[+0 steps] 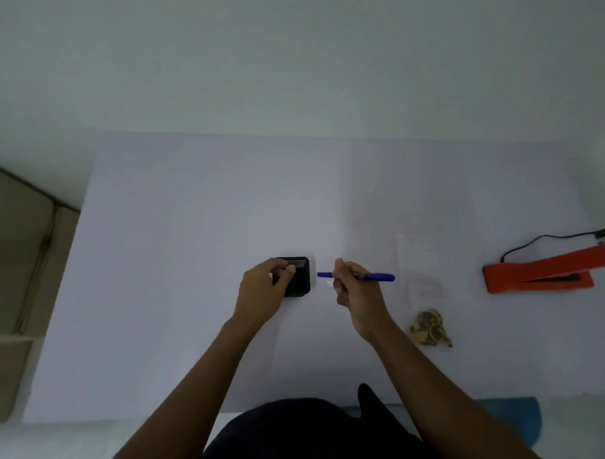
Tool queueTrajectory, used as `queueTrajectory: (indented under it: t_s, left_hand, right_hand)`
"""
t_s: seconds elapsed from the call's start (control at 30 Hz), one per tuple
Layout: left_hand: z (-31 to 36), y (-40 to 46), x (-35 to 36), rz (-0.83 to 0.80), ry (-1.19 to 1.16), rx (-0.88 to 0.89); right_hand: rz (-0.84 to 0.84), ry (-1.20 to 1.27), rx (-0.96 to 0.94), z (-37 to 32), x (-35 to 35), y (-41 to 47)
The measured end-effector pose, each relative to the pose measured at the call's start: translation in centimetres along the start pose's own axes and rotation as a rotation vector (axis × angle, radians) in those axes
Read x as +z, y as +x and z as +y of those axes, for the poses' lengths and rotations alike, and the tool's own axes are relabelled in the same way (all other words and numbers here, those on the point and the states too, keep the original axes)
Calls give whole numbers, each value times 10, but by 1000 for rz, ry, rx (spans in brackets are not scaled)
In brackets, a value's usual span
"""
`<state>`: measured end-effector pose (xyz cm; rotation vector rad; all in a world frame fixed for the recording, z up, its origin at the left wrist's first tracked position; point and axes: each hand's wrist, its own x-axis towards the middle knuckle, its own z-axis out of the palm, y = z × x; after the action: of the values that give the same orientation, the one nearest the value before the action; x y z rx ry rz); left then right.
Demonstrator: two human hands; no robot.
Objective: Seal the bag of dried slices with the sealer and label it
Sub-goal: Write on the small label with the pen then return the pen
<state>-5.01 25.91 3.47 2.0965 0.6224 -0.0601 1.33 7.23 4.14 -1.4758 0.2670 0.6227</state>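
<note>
A blue pen [357, 276] is pinched in the right hand [355, 293], its long axis running sideways. The left hand [263, 289] is closed on a black label dispenser [301, 275]. The bag of dried slices [425, 295] lies flat just right of the right hand, the nearer one, with the orange sealer [539, 272] further right.

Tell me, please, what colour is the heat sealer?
Orange heat sealer, seen in the head view.

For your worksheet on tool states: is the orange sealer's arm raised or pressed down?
Raised. The orange sealer shows a dark wedge-shaped gap between arm and base, with nothing in it; the bag lies apart on the table.
</note>
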Motion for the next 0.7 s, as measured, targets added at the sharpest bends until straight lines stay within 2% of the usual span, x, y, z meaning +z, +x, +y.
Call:
queueTrajectory:
  t_s: [0.13, 0.3, 0.4, 0.47, 0.57, 0.63, 0.7]
  left_hand:
    - [24, -16, 9, -302, 1, 228]
    - [25, -23, 15, -301, 278, 320]
    - [28, -28, 15, -367, 332, 339]
    - [37, -31, 15, -435, 172, 232]
    - [55, -30, 10, -537, -303, -185]
    - [56, -26, 0, -632, -609, -439]
    - [46, -25, -14, -675, -723, -516]
  right_hand:
    - [65, 159, 178, 7, 9, 1]
    - [67, 251, 271, 9, 18, 0]
    - [67, 288, 304, 7, 15, 7]
    - [73, 316, 323, 4, 15, 14]
    - [111, 333, 359, 3, 18, 27]
    - [212, 437, 388, 9, 6, 40]
    - [315, 408, 383, 13, -20, 51]
